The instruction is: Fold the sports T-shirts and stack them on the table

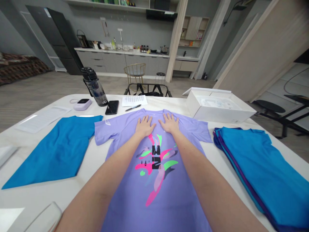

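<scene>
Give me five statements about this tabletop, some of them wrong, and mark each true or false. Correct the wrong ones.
1. The left hand and right hand both lie on the purple T-shirt. True.
2. The white box is closed. False: it stands open.
3. The black phone lies between the bottle and the pen. True.
4. The stack of folded clothes is left of the T-shirt. False: it is on the right.
5. A blue garment lies left of the T-shirt. True.
</scene>
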The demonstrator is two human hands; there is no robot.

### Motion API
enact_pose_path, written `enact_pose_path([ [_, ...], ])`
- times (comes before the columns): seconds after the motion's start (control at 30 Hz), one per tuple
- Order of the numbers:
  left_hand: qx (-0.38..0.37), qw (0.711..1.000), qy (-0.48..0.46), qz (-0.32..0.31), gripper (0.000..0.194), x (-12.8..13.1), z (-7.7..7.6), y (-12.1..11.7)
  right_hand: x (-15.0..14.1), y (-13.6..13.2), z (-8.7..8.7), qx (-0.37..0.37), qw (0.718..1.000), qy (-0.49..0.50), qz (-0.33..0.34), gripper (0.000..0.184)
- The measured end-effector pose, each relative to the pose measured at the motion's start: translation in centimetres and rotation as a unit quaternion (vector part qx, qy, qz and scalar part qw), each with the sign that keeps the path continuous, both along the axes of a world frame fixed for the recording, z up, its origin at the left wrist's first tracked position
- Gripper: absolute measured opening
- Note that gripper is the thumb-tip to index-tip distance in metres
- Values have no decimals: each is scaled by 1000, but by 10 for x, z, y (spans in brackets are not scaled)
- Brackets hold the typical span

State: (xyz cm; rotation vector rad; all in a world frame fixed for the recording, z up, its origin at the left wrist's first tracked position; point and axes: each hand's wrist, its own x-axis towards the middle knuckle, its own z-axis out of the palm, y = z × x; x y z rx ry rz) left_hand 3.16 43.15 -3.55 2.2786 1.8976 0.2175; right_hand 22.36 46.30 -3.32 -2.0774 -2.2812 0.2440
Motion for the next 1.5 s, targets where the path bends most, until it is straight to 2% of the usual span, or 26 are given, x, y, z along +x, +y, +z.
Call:
enact_pose_path([
  [0.17,9,1000,5,11,77,0,-3,-3,-5,-6,2,27,998,24,-42,80],
  [0.27,3,1000,6,14,76,0,0,-3,6,-10,8,62,994,52,-76,72],
  [0.37,-1,1000,8,15,76,1,2,-3,46,-14,14,92,989,55,-97,58],
  [0.57,-3,1000,20,15,74,1,-1,-2,163,-26,18,77,985,24,-153,44],
  [0.67,35,999,36,7,69,5,2,3,188,-33,20,62,984,-10,-165,43],
  [0.77,112,993,35,-9,51,21,14,18,190,-37,27,42,985,-60,-158,43],
  [0.83,124,992,4,-29,40,41,24,35,190,-36,33,45,982,-111,-145,43],
  [0.97,83,991,-59,-83,34,91,39,76,198,-29,44,76,970,-206,-99,41],
  [1.1,28,993,-35,-105,35,129,40,110,212,-24,47,64,967,-227,-92,42],
  [1.2,-3,994,-30,-101,35,138,33,127,218,-22,45,66,968,-218,-108,44],
  [1.37,-35,992,-58,-106,27,133,21,149,221,-23,44,88,974,-186,-97,41],
  [1.43,-40,989,-85,-113,21,132,19,153,221,-25,50,90,975,-182,-85,38],
  [1.5,-37,985,-122,-117,17,129,20,155,221,-28,64,87,977,-181,-73,35],
])
